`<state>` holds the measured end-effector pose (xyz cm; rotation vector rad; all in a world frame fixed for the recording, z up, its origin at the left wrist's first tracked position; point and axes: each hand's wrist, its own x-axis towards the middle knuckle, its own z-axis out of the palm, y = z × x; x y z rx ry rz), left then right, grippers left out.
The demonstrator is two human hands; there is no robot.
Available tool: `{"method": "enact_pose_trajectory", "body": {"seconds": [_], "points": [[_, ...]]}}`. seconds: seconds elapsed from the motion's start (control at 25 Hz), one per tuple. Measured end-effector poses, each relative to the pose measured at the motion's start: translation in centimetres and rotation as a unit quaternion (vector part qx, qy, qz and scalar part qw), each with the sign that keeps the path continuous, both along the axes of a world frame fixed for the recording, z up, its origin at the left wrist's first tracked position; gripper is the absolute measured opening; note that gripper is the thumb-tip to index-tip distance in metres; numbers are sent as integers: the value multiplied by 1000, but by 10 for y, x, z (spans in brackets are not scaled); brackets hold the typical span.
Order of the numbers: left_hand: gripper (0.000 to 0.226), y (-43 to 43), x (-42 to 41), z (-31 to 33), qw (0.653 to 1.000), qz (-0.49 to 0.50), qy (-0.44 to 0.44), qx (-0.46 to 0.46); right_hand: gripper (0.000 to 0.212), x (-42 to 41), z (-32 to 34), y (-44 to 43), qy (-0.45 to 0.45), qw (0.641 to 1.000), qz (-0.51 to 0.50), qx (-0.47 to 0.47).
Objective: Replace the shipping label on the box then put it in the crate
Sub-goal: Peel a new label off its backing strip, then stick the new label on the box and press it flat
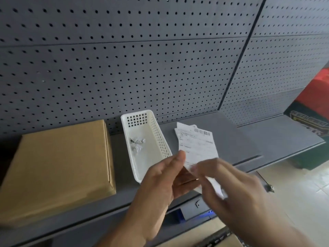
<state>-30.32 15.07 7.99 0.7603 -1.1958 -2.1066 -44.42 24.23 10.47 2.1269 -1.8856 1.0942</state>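
A flat brown cardboard box (pixel 58 168) lies on the grey shelf (pixel 231 139) at the left, with no label visible on its top. Over the shelf's front edge my left hand (pixel 163 182) holds up a white shipping label (pixel 197 147) by its lower edge. My right hand (pixel 229 186), blurred, pinches the same label's lower right corner, where a strip of white paper hangs down. More white labels (pixel 185 128) lie on the shelf behind the held one.
A white perforated plastic basket (pixel 160 138) stands between the box and the labels, with crumpled paper scraps (pixel 137 144) inside. A grey pegboard wall (pixel 142 59) backs the shelf. Red and black items (pixel 313 111) sit at the far right; more cardboard shows below.
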Motion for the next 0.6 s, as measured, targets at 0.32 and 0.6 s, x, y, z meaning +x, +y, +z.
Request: {"method": "enact_pose_trajectory", "body": {"seconds": [0.32,0.6], "points": [[24,6,49,2,988,142,-55,-27,18,27,-12,-16,41,986,156,46],[24,1,95,1,967,243,-81,-10,20,46,-15,-45,-243,964,50,96]]}}
